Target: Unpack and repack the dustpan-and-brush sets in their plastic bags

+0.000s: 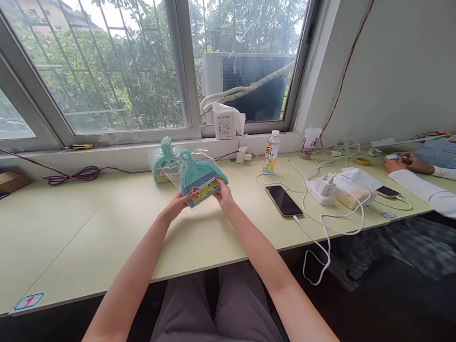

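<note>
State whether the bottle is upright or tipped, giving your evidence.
Upright: the bottle stands on its base on the table, with its white cap at the top.

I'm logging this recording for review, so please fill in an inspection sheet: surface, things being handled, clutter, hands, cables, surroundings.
Surface: pale green table, with a seam at left.
Things handled: teal front dustpan set with a printed label; a similar rear dustpan set behind it, near the window wall.
Clutter: bottle, cup, nearer phone, farther phone, tape roll, cardboard box.
Hands: left hand and right hand hold the front dustpan set from either side.
Cables: white cable plugged into the nearer phone; dark coiled bundle at left.
Surroundings: barred window ahead; another person's hands at far right.
</note>
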The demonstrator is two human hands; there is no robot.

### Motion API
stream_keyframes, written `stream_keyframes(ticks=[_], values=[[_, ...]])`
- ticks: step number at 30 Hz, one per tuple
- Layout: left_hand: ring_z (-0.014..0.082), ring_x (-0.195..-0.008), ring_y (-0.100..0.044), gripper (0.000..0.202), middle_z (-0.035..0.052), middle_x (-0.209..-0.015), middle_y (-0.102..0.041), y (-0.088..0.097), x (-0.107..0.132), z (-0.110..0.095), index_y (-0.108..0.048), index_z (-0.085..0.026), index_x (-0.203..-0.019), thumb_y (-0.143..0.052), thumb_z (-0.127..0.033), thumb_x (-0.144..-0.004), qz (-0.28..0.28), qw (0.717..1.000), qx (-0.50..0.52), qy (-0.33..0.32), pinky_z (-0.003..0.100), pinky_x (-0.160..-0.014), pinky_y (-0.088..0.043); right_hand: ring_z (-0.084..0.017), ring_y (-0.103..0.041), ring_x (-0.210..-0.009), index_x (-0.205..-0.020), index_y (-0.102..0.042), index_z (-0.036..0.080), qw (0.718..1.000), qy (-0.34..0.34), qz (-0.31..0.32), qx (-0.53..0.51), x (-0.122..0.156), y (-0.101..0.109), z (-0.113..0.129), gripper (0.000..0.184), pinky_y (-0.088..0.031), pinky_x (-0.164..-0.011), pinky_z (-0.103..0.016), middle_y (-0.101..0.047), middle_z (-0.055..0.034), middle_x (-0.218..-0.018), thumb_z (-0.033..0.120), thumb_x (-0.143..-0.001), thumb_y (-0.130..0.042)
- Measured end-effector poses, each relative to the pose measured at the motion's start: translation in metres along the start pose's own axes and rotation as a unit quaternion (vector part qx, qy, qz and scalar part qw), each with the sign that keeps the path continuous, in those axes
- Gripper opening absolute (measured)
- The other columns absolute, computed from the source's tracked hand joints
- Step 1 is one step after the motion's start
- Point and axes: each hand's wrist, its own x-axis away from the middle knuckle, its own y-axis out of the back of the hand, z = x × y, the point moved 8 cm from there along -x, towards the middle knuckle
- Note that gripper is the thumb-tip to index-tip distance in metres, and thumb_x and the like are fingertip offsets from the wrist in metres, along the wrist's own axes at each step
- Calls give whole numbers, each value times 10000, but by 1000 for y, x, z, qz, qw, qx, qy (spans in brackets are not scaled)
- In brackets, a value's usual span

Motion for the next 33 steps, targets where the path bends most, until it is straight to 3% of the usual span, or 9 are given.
stream_keyframes(ticks=[6,12,16,22,27,31,33], values=[[338,-1262,-506,773,122,-1356,-563,0,1,0,-452,-265,-1358,-787,-417,-678,12,1000,-13,-4,420,-960,-504,-139,-638,-637,-834,-576,180,1000,-7,-5,11,-1,3,-1,134,-579,-630,-277,-664,-6,-705,278,-809,-663],[318,-1227,-543,758,116,-1300,-605,3,2,-3,-471,-256,-1327,-801,-415,-663,-5,1000,3,-8,404,-967,-504,-130,-638,-638,-823,-583,176,999,-9,34,9,-1,-5,-2,62,-570,-651,-261,-663,0,-700,220,-817,-626],[308,-1195,-569,743,104,-1288,-612,1,3,-6,-485,-264,-1317,-804,-392,-658,-3,1000,6,-12,416,-973,-499,-128,-631,-622,-815,-578,178,999,-16,28,21,0,-4,-3,62,-565,-634,-252,-650,3,-681,221,-816,-622],[306,-1210,-558,697,97,-1304,-603,0,3,-3,-499,-265,-1289,-794,-394,-671,-4,1000,-2,-3,389,-935,-516,-138,-623,-614,-862,-571,181,1000,-16,10,20,0,1,-2,176,-581,-648,-298,-641,1,-686,355,-861,-599],[303,-1218,-551,733,90,-1320,-594,0,2,-2,-479,-288,-1323,-799,-368,-668,-2,1000,7,-7,394,-944,-512,-136,-632,-631,-893,-590,173,1000,-19,7,18,-3,2,-3,192,-583,-668,-305,-672,-15,-741,364,-878,-587],[296,-1209,-559,699,95,-1305,-604,10,0,-2,-503,-252,-1297,-798,-344,-670,-23,999,35,-12,393,-971,-502,-134,-663,-716,-903,-621,171,993,-7,113,19,2,-17,-1,96,-574,-699,-257,-710,-26,-827,253,-853,-618],[287,-1211,-559,662,91,-1308,-603,15,-1,-4,-520,-242,-1278,-791,-331,-681,-29,998,44,-18,385,-982,-498,-146,-678,-810,-923,-631,170,982,2,186,34,9,-30,-1,157,-570,-757,-254,-723,-30,-900,149,-776,-681]])
